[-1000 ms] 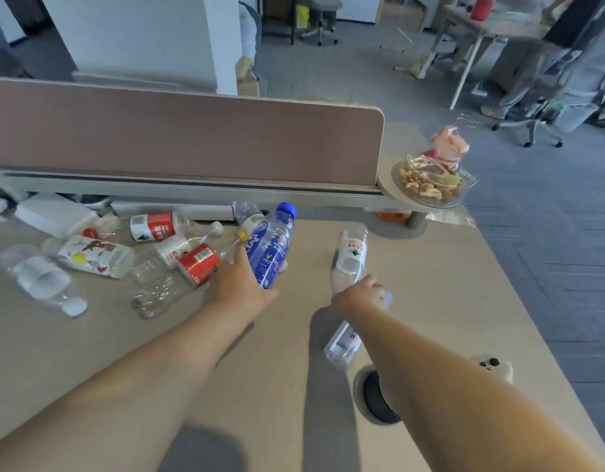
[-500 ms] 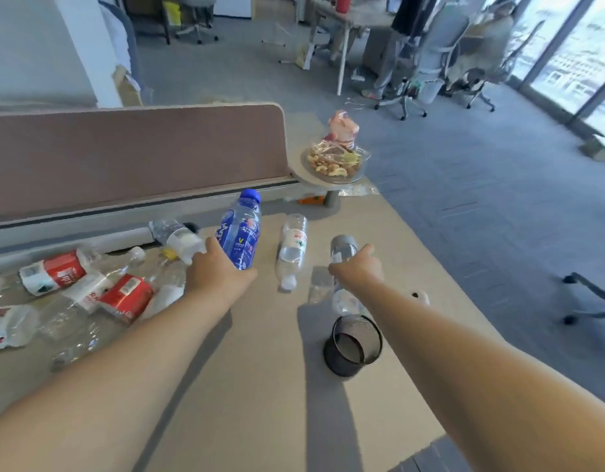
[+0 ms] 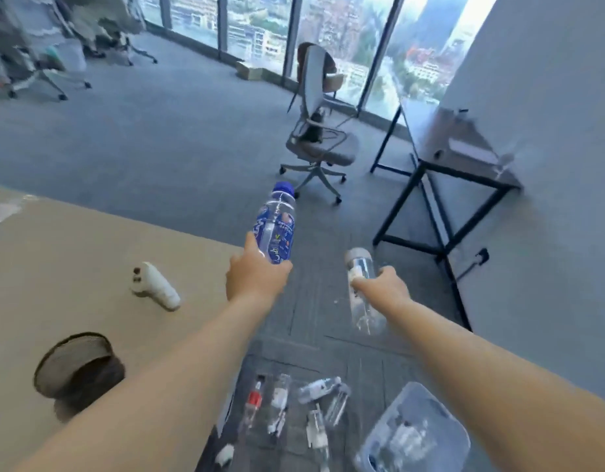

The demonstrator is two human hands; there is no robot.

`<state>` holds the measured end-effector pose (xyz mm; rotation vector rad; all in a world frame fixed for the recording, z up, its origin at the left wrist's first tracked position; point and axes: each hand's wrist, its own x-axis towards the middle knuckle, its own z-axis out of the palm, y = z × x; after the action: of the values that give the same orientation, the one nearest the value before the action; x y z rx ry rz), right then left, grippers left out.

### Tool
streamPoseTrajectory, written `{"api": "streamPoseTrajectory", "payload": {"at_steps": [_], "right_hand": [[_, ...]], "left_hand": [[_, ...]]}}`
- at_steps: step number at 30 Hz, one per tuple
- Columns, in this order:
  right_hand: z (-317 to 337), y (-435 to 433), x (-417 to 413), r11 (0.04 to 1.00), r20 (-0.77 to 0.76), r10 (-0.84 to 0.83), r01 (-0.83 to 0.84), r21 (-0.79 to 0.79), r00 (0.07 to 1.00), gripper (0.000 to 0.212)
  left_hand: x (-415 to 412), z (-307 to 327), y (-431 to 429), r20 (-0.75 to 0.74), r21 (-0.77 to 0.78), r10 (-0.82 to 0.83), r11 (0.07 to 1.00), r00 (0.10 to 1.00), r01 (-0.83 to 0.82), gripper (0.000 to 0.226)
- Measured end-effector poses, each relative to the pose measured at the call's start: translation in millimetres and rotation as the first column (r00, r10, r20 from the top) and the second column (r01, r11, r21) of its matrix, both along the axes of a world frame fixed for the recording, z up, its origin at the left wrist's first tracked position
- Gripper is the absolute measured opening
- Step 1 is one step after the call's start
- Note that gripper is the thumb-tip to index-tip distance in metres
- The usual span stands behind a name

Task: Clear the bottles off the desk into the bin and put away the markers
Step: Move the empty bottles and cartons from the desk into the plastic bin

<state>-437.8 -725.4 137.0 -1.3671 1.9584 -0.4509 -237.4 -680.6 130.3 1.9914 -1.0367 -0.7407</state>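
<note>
We see both arms stretched forward past the edge of the desk (image 3: 73, 253), each hand carrying 1 bottle over the grey carpet. The left hand (image 3: 256, 279) grips the lower body of a blue-labelled bottle (image 3: 275, 229), fingers and thumb wrapped round it; the bottle points up and away, its blue cap at the far end. The right hand (image 3: 384, 289) holds a clear bottle (image 3: 359, 265) round its middle, grey cap end towards the far side and the base hanging down towards us. The 2 bottles are apart, neither touching the desk.

Low on the right, below the right forearm, sits a translucent plastic bin (image 3: 445, 412); what is in it is too blurred to name. Just left of it several clear bottles (image 3: 319, 390) lie scattered low down beside the desk edge, 1 with a red label; we cannot tell whether they lie on the floor or in a container.

On the desk a black mesh cup (image 3: 78, 362) stands near us, and a white device (image 3: 158, 284) lies farther back. Beyond are a grey office chair (image 3: 319, 144), a black-framed table (image 3: 440, 141) and tall windows.
</note>
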Motion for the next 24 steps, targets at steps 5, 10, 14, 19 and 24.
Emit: {"api": "streamPoseTrajectory", "payload": {"at_steps": [5,10,14,19,24], "right_hand": [[-47,21,-147,0.933,0.035,-0.334,0.326,0.150,0.942,0.060],[-119,73,-265,0.779,-0.017,-0.552,0.523,0.345,0.834,0.060],[-161,99,-323,0.647,-0.059,-0.681,0.638,0.417,0.730,0.069],[-190,110,-355,0.672,-0.101,-0.635,0.612,0.417,0.766,0.073],[-206,123,-367,0.655,-0.074,-0.652,0.610,0.446,0.754,0.060]], "left_hand": [[-126,-37,-39,-0.030,0.189,-0.223,0.956,0.974,0.224,0.065],[-233,-99,-40,-0.146,0.381,-0.361,0.839,0.921,0.389,0.052],[-285,-145,-34,-0.133,0.479,-0.505,0.720,0.853,0.502,0.052],[-320,-184,-35,-0.142,0.557,-0.607,0.604,0.782,0.569,0.054],[-362,-206,-27,-0.186,0.585,-0.659,0.522,0.729,0.621,0.058]]}}
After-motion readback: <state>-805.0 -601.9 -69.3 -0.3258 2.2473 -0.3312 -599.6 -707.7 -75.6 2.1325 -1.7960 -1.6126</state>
